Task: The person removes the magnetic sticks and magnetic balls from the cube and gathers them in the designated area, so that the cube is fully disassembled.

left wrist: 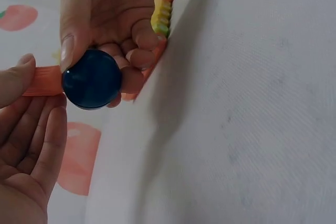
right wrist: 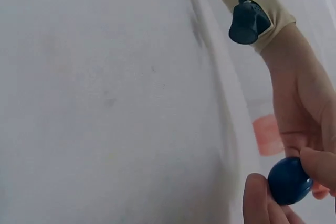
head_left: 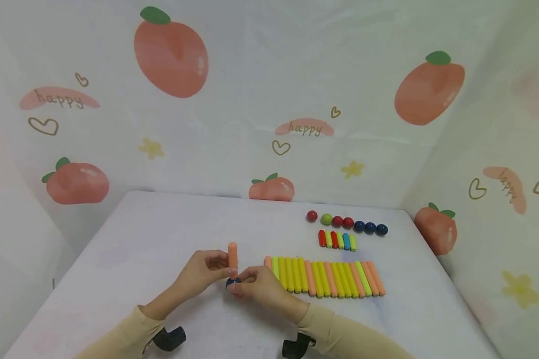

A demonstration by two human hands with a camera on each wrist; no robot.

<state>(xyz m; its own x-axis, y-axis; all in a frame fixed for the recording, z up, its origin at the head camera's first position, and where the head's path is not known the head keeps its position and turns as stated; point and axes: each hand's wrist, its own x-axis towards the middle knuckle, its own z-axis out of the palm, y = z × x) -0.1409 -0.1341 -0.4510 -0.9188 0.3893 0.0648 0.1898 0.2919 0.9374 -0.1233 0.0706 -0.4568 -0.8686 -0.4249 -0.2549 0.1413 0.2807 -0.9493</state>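
My left hand [head_left: 197,273] pinches an orange stick [head_left: 233,258] between thumb and fingers and holds it upright. Directly beneath it, my right hand [head_left: 266,288] grips a glossy dark blue ball [left wrist: 90,81] between thumb and fingers. The stick's lower end meets the ball. In the left wrist view, the ridged orange stick [left wrist: 46,81] lies sideways against the ball, its far part covered by the left thumb. The right wrist view shows the blue ball [right wrist: 289,181] between the fingertips, with the left hand behind it.
Right of my hands, a row of yellow, orange and green sticks [head_left: 325,279] lies on the white table [head_left: 161,224]. Behind it are several short red, green and blue sticks [head_left: 337,240]. Farther back stand red balls [head_left: 312,216], a green ball [head_left: 326,219] and blue balls [head_left: 370,228]. A patterned curtain hangs around.
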